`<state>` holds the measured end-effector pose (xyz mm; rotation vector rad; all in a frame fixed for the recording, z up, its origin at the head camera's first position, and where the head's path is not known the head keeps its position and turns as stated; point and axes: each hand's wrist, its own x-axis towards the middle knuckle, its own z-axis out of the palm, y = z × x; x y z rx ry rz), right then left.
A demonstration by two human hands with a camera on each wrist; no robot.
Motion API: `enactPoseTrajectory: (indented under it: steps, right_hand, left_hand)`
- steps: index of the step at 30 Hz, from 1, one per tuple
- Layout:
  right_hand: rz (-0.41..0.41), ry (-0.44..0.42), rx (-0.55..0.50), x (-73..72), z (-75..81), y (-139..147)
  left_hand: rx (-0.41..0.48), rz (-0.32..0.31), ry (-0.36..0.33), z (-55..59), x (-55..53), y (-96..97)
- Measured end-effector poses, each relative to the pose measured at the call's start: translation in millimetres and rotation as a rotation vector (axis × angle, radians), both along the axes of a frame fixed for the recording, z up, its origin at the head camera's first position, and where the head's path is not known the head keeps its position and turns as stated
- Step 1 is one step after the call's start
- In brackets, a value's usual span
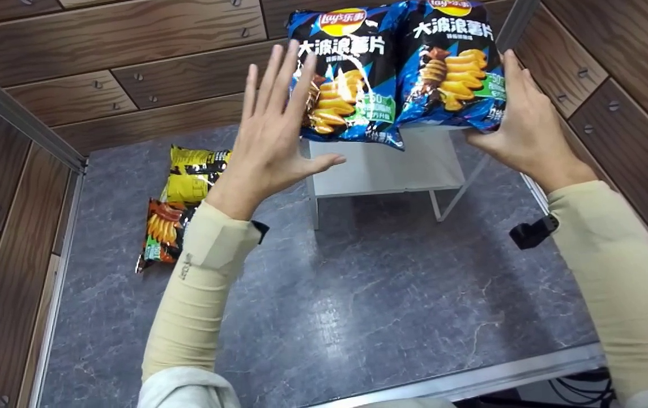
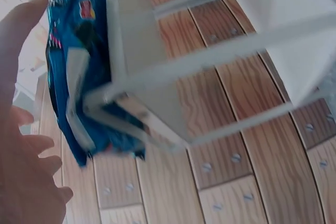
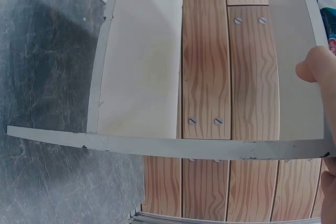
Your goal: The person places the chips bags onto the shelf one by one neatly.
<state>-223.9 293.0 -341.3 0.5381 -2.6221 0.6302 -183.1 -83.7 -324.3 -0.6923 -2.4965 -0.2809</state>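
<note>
Two blue-and-black Lay's potato chip bags stand side by side on a white two-tier rack, the left chip bag and the right chip bag. My left hand, fingers straight and spread, is by the left bag's side and overlaps its edge in the head view. The left wrist view shows a blue bag at the rack's top level. My right hand lies along the right bag's outer edge, thumb near its lower corner; its fingertips are partly hidden. The right thumb shows over the rack's top board.
A yellow chip bag and a red-and-black chip bag lie on the grey marbled floor at left. Wood-patterned panels surround the floor. A metal edge runs along the front, with dark cables beyond it.
</note>
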Motion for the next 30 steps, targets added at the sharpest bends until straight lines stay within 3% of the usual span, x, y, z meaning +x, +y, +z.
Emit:
enactPoseTrajectory:
  steps: [7,14,20,25,30]
  right_hand:
    - [0.005,-0.001,-0.003,0.2,-0.1,1.6]
    - [-0.018,-0.024,-0.011,0.6,0.6,1.3]
    - [-0.029,-0.031,-0.011,0.7,0.3,1.0]
    - [-0.038,-0.044,-0.008,1.2,0.5,1.1]
    - [-0.039,-0.039,-0.004,1.7,0.9,1.0]
  left_hand:
    - [0.073,0.004,-0.012,-18.4,7.9,-28.4]
    - [0.156,0.087,-0.117,-47.0,9.3,-64.7]
    - [0.229,0.164,-0.208,-83.4,12.0,-96.0]
    - [0.263,0.220,-0.274,-118.0,19.9,-116.7]
    - [0.285,0.270,-0.382,-150.2,27.4,-133.4]
